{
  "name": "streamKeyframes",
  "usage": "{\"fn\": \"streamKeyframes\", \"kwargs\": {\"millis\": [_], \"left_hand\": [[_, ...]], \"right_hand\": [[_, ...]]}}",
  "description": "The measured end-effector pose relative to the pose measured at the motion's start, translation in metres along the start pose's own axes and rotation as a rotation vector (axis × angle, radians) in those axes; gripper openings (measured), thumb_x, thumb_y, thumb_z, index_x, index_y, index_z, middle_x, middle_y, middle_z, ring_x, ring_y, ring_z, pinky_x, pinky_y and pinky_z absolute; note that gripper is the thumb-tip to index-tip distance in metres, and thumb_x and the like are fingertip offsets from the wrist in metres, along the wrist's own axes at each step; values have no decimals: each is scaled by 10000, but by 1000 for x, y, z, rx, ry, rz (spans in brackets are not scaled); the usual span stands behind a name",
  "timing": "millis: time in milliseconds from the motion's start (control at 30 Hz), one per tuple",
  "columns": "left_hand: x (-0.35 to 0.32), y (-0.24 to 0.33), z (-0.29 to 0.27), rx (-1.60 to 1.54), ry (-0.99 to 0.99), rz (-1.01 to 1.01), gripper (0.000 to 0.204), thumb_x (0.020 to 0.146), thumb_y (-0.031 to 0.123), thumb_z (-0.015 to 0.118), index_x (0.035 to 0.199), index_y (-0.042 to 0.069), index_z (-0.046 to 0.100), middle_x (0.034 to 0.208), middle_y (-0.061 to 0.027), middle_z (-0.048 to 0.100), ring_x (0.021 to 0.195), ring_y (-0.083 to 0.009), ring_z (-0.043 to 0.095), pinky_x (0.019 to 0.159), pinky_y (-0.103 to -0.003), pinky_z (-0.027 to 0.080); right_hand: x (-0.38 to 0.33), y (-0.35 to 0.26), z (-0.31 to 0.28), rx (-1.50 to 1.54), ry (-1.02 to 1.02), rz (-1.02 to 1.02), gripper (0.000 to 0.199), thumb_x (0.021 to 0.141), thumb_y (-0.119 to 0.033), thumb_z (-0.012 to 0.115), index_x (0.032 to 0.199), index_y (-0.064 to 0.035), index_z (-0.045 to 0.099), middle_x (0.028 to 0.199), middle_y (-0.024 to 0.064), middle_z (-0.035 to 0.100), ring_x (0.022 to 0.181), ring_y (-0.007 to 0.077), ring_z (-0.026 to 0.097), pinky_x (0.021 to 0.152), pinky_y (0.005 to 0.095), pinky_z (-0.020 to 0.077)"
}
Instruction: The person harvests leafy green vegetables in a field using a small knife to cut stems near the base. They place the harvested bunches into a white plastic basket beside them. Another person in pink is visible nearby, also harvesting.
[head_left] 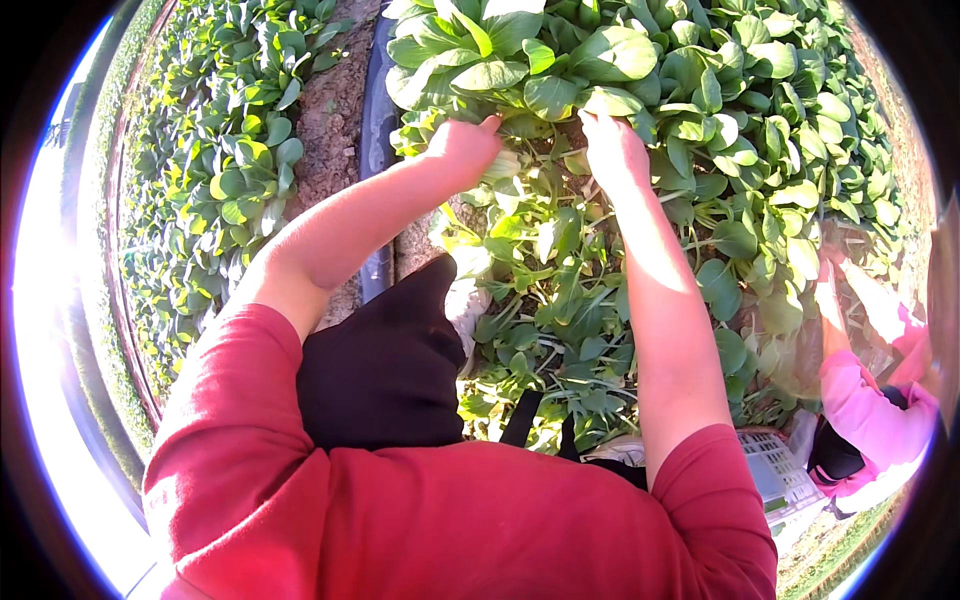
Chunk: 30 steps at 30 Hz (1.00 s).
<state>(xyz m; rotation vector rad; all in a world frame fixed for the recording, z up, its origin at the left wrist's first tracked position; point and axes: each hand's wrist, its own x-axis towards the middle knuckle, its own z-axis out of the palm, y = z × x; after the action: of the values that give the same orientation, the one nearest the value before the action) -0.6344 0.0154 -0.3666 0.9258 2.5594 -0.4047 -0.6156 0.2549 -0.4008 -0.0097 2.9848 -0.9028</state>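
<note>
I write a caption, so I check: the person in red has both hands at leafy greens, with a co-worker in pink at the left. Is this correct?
Only the side is wrong: the head view shows the co-worker in pink at the right.

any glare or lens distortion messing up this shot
Head view: sun glare bleaches the left rim; head view: a bright sunlit patch marks the right forearm; head view: fisheye distortion curves the left row of leafy greens toward the rim.

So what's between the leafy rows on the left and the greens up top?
In the head view: brown soil, then a dark grey strip beside the upper greens.
</note>
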Motion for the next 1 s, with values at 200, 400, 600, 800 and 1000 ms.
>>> {"fn": "streamKeyframes", "kwargs": {"millis": [200, 400, 600, 800, 1000], "left_hand": [[-6, 3, 4, -15, 21, -20, 380, 639, 86, 729, 1010, 60, 652, 1317, -99, 496, 802, -283, 688, 671, -381, 565], [-9, -1, 18, -78, 5, -36, 396, 660, 110, 723, 1044, 50, 645, 1329, -86, 492, 852, -266, 686, 701, -385, 568], [-9, -6, 20, -106, 13, -37, 422, 670, 124, 729, 1075, 51, 636, 1298, -65, 507, 906, -252, 677, 726, -380, 571], [-10, -5, 23, -147, 3, -76, 438, 662, 127, 742, 1080, 61, 630, 1284, -49, 513, 915, -257, 676, 740, -385, 575], [-12, -12, 34, -173, 90, -51, 333, 711, 149, 719, 1035, 100, 657, 1198, -26, 560, 856, -243, 694, 688, -380, 577]], "right_hand": [[44, 39, 7, 335, 85, 214, 302, 950, -292, 577, 1052, -14, 636, 942, 172, 674, 853, 295, 643, 773, 400, 490], [-21, 19, 10, 638, -97, 263, 308, 967, -322, 574, 1111, -53, 617, 842, 38, 647, 717, 107, 582, 660, 263, 469], [-49, 6, 31, 243, 90, -32, 230, 937, -229, 565, 1094, -62, 582, 987, 208, 648, 902, 402, 616, 775, 456, 495], [-9, 18, 41, -68, -124, 48, 223, 953, -230, 497, 1133, -122, 571, 995, 215, 639, 906, 408, 638, 744, 519, 509], [-3, 30, 49, -157, -92, -4, 216, 964, -234, 482, 1125, -137, 589, 1035, 187, 647, 923, 392, 640, 770, 489, 513]]}}
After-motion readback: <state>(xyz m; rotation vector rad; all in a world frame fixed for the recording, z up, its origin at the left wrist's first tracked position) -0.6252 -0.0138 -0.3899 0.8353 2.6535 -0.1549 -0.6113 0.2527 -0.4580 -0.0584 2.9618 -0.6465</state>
